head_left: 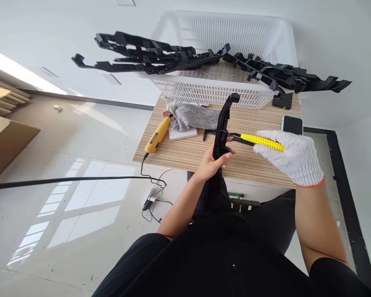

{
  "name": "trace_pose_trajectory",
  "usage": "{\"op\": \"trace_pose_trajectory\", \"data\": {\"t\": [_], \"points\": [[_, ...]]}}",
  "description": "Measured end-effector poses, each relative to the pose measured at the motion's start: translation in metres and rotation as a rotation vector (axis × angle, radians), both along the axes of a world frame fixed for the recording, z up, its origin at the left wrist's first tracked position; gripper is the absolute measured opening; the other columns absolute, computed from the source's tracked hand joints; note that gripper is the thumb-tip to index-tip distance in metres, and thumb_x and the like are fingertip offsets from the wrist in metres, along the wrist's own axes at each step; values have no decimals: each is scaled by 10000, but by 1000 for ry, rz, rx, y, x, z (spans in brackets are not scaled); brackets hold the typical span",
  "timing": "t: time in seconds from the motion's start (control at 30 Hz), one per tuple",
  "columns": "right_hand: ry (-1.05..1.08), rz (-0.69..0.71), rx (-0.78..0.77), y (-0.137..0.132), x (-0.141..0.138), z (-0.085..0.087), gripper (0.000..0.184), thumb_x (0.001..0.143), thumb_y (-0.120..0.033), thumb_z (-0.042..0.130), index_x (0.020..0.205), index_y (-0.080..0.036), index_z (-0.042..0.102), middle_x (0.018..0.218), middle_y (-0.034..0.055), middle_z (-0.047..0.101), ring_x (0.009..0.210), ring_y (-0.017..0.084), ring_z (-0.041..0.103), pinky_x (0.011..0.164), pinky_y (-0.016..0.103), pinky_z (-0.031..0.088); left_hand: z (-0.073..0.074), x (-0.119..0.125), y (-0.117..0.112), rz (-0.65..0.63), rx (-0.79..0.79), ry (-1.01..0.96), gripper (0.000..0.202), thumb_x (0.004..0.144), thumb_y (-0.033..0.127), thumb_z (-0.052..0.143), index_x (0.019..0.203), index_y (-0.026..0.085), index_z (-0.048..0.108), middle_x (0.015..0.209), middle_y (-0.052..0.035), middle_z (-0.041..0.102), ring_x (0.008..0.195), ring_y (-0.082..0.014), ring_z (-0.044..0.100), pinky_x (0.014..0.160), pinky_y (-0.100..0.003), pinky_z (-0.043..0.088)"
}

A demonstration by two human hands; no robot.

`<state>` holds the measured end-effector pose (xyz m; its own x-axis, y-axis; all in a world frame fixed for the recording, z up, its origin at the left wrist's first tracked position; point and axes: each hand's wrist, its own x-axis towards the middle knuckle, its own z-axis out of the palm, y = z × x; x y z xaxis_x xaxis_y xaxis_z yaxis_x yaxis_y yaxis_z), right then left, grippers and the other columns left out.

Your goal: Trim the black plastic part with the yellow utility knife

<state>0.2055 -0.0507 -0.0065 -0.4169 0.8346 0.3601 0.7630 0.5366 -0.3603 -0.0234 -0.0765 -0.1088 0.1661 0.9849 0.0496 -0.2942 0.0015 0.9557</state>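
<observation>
My left hand, bare and with a ring on one finger, is closed around a long black plastic part. The part stands roughly upright over the front of the table, its hooked end at the top. My right hand wears a white knit glove and grips a yellow-handled tool. Its thin front end points left and meets the part's right side; whether it touches cannot be made out. Behind the part lies a flat black object that resembles a caliper, partly hidden.
A white plastic basket at the table's back holds several black plastic parts, some sticking out past its sides. A yellow rotary tool with a cord, a grey glove and a phone lie on the striped table.
</observation>
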Motion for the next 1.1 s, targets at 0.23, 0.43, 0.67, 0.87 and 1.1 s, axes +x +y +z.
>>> {"op": "trace_pose_trajectory", "data": {"t": [0.23,0.43,0.67,0.87,1.1], "points": [[83,-4,-31,1,7,-3,416,883,-485,726,1211,-230,755,1162,54,767,969,285,756,894,425,625,0,-1,0,-11,-4,21,571,834,474,758,1310,204,594,932,-34,697,569,-56,484,553,-214,423],[81,53,-190,1,1,-1,406,887,-560,689,1163,-270,763,1093,12,784,910,257,762,843,404,627,-1,-2,0,-6,-18,36,558,832,486,758,1284,198,602,893,-19,675,567,-56,483,559,-213,434],[122,-13,-297,-4,-3,-5,411,865,-590,701,1129,-283,771,1048,11,789,909,259,755,841,394,617,-1,-1,0,5,-18,40,590,821,487,765,1302,191,594,857,-18,679,560,-62,483,557,-219,430],[203,-45,-353,-11,-4,-9,413,874,-613,681,1147,-318,776,1066,8,786,882,253,753,784,388,617,-4,-1,0,21,-22,86,487,817,485,766,1180,184,643,770,13,625,549,-64,482,525,-217,416],[292,-57,-301,-8,0,-12,402,883,-597,677,1159,-322,773,1048,21,786,951,274,749,833,401,618,-4,-1,-1,14,-21,67,521,801,451,789,1238,214,634,859,6,636,543,-46,469,527,-221,422]]}}
